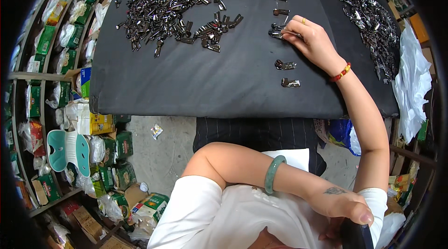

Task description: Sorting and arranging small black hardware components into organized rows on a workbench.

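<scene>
My right hand (305, 36) is over the right-middle of the black table (224, 81), its thumb and fingers pinched on a small dark metal piece (276, 34), partly hidden by the fingers. Similar shiny pieces lie in a column above and below it, among them one piece (285, 65) and another piece (290, 82) towards the near edge. My left arm crosses my body, and my left hand (347, 206) is closed at the lower right, its thumb on top of a flat dark object (357, 234). The other fingers of that hand are mostly out of sight.
A large heap of dark metal pieces (172, 3) covers the table's far left. A long heap of glossier pieces (361, 13) runs along the right edge, beside a white plastic bag (411, 81). Shelves with packages (42, 76) and a teal-and-white seat (68, 152) stand at left.
</scene>
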